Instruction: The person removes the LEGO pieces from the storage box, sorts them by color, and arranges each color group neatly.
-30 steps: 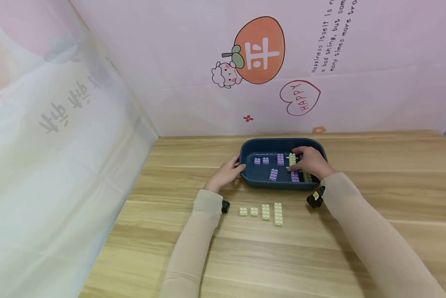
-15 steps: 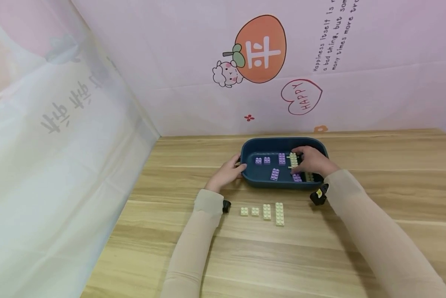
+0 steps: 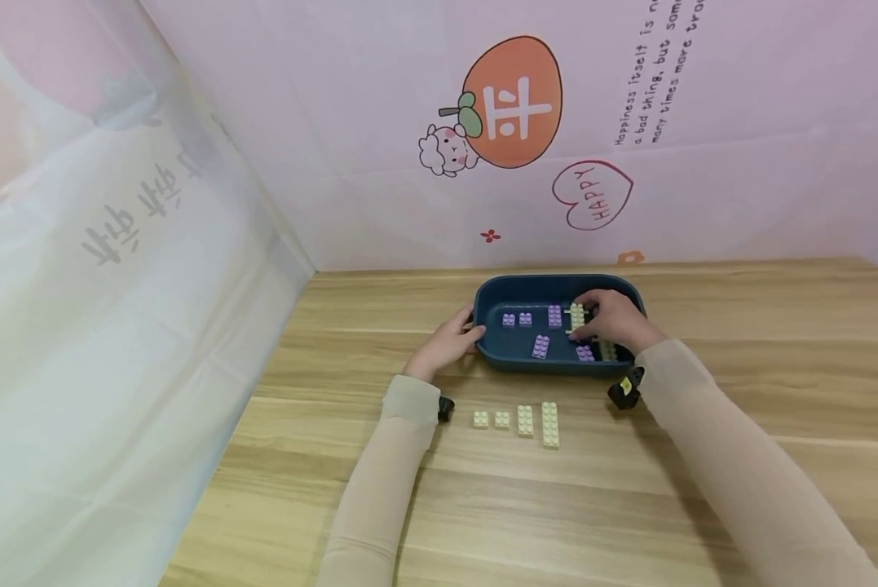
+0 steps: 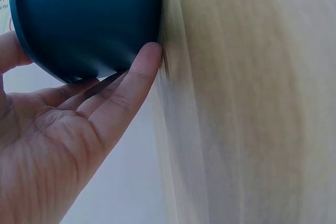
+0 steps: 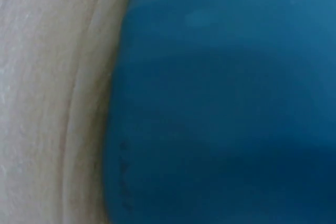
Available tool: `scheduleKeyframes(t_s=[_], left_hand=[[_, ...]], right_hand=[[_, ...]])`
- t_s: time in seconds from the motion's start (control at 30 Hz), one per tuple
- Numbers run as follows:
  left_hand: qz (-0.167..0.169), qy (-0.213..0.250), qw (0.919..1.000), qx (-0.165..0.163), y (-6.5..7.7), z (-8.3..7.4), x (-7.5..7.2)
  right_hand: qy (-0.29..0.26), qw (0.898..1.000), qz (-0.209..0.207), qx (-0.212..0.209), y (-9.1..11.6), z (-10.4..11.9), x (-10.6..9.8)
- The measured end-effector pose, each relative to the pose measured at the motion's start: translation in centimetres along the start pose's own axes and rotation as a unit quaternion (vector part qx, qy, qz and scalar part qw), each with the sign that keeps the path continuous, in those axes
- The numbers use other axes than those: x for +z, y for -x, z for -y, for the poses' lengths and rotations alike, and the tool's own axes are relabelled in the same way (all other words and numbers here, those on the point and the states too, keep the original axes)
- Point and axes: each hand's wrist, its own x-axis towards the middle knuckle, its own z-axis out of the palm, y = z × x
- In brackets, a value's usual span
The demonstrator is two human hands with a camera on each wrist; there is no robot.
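Near the far edge of the surface (image 3: pixel 365 326), the left hand (image 3: pixel 442 342) grips one end of a blue tray (image 3: pixel 534 367), I'd guess to steady it; inside, the right hand (image 3: pixel 618 318) pinches a cream brick (image 3: pixel 577 314) beside a purple brick (image 3: pixel 554 315).

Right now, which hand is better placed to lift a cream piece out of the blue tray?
Right, probably. The right hand is inside the blue tray, thumb and fingers at a cream piece. The left hand holds the tray's opposite end.
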Motion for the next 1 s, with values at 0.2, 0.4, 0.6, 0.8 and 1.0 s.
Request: scheduleKeyframes(t_s=[0.2,0.4,0.6,0.8,1.0], left_hand=[[-0.002,0.004,1.0000,-0.002,0.0,0.1,0.2],[-0.002,0.002,1.0000,-0.007,0.0,0.1,0.1],[0.015,0.006,0.9997,-0.020,1.4,-2.3,-0.4],[0.024,0.003,0.9993,-0.030,2.0,-3.3,-0.6],[0.009,0.014,0.9993,-0.032,0.7,-1.3,-0.3]], right_hand=[[-0.007,1.000,-0.017,-0.001,0.0,-0.1,0.0],[-0.019,1.000,-0.022,-0.001,0.1,0.2,-0.1],[-0.047,0.998,-0.041,-0.006,0.6,0.8,-0.7],[-0.093,0.994,-0.047,-0.004,1.1,0.8,-1.0],[-0.130,0.990,-0.055,-0.005,1.8,0.6,-0.9]])
